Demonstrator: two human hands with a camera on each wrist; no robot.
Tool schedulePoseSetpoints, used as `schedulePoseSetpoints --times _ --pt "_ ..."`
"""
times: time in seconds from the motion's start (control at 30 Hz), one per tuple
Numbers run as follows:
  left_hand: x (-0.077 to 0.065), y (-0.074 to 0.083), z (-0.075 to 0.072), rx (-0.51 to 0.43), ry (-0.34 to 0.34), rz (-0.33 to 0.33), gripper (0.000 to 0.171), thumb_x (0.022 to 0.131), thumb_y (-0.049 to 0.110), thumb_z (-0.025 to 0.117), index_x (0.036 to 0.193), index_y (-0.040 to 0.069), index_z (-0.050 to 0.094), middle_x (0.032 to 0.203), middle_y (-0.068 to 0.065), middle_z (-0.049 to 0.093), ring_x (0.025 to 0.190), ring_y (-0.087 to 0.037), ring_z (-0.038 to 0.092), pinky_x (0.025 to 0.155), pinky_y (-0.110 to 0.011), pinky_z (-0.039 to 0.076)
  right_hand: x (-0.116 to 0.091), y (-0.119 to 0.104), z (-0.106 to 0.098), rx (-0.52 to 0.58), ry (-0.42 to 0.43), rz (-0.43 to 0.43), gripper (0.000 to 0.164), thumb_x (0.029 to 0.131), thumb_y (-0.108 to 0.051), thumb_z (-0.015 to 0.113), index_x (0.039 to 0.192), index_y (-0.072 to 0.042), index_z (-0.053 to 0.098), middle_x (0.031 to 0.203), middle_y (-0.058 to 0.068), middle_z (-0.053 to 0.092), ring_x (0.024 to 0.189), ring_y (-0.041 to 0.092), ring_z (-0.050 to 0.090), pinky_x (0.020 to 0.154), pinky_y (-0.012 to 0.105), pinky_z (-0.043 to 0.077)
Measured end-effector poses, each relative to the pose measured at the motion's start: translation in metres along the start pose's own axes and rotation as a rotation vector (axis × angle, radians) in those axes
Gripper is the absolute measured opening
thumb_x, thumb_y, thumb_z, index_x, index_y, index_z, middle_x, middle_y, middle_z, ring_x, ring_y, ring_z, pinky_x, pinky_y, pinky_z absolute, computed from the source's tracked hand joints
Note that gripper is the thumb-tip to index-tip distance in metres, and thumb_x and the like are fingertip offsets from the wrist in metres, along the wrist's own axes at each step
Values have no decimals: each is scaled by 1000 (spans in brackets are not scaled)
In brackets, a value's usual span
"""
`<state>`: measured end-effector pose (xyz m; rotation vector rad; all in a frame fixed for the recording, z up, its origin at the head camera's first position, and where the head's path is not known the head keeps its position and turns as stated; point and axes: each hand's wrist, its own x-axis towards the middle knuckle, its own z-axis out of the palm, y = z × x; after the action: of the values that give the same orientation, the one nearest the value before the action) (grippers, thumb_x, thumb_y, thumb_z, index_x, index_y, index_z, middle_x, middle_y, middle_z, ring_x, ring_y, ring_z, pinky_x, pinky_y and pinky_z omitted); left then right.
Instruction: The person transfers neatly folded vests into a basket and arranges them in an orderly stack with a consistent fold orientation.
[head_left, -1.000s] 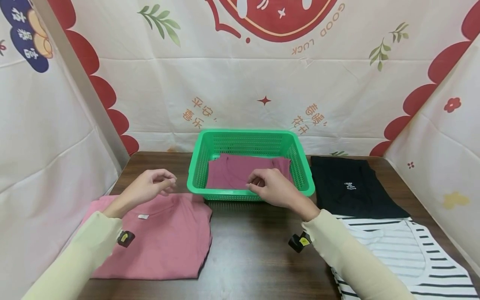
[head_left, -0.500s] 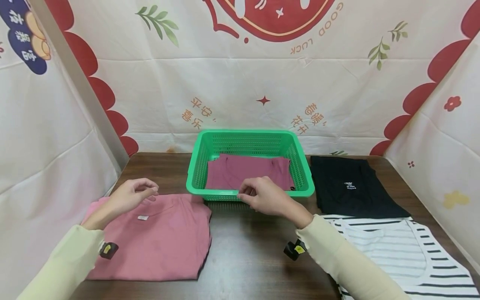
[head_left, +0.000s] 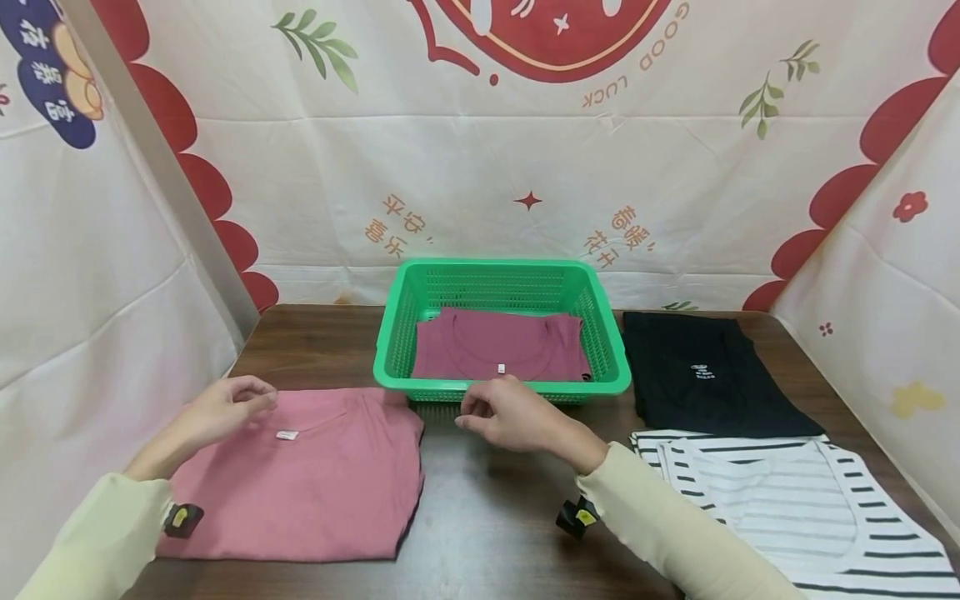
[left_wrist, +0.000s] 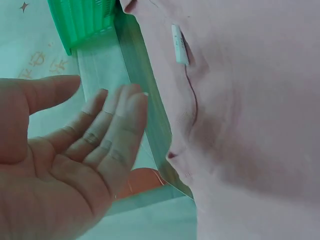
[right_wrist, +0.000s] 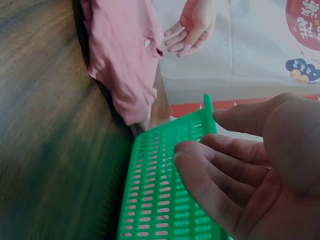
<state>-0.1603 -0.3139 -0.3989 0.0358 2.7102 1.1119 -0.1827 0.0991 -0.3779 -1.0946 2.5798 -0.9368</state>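
Note:
My left hand [head_left: 217, 414] hovers over the upper left of a pink T-shirt [head_left: 315, 483] laid flat on the table. Its fingers are loosely bent with nothing between them, as the left wrist view also shows. A small white label [left_wrist: 179, 44] marks the shirt's collar. My right hand [head_left: 513, 417] hangs just in front of the green plastic basket [head_left: 615, 379], fingers relaxed and holding nothing. Inside the basket lies a folded mauve T-shirt [head_left: 510, 337] with a small white tag at its neckline.
To the right of the basket a folded black T-shirt [head_left: 705, 375] lies on the dark wooden table [head_left: 480, 533]. In front of it is a white shirt with black stripes [head_left: 795, 508], partly behind my right sleeve. A printed cloth [head_left: 465, 150] hangs behind and at both sides.
My left hand has moved left and toward me over the pink T-shirt. The right hand has drawn back from above the basket to its near side, uncovering the mauve shirt's tag.

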Motion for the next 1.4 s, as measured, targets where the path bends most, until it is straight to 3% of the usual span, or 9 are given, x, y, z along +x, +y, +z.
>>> schedulePoseSetpoints --times 0.1,0.27,0.57,0.67,0.87,1.03,1.4 --pt "-3 -4 -2 -34 -5 -29 38 99 20 58 121 -11 58 104 -20 71 83 -19 70 71 -29 55 1 -1 4 -1 -2 5 6 93 -18 69 90 -13 71 77 -8 67 67 1 58 65 22 50" --pt "-9 -10 -6 -6 4 -52 39 99 17 56 121 -15 57 104 -23 71 83 -17 69 70 -27 55 3 0 10 6 -29 16 6 94 -18 69 90 -13 71 77 -8 66 66 5 59 63 23 49" --pt "-15 -24 -12 -20 1 -124 43 101 18 51 125 -19 52 99 -21 72 80 -13 68 68 -26 54 6 -1 20 -16 -65 18 7 94 -17 68 90 -13 71 78 -7 67 68 2 59 67 22 51" --pt "-17 -27 -15 20 8 -146 48 102 24 52 127 -17 52 102 -21 72 85 -15 67 71 -26 52 9 -1 23 -26 -55 18 7 94 -18 68 89 -13 70 76 -8 66 67 2 58 66 23 50" --pt "-22 -29 -23 175 37 -164 49 102 34 51 124 -9 59 108 -22 68 100 -32 61 80 -38 45 12 -1 29 -17 -57 41 8 94 -17 69 89 -11 70 75 -8 65 67 4 59 65 22 50" --pt "-26 -28 -26 205 50 -170 49 102 33 50 122 -10 59 121 -34 58 110 -47 55 86 -51 46 12 -2 33 -11 -63 63 8 94 -18 68 89 -11 71 72 -8 64 66 5 58 65 23 49" --pt "-30 -35 -30 263 58 -173 51 102 32 49 121 -14 57 123 -38 55 110 -52 53 87 -58 45 14 -1 41 17 -84 106 9 94 -18 68 90 -11 71 67 -8 62 60 1 54 64 23 47"
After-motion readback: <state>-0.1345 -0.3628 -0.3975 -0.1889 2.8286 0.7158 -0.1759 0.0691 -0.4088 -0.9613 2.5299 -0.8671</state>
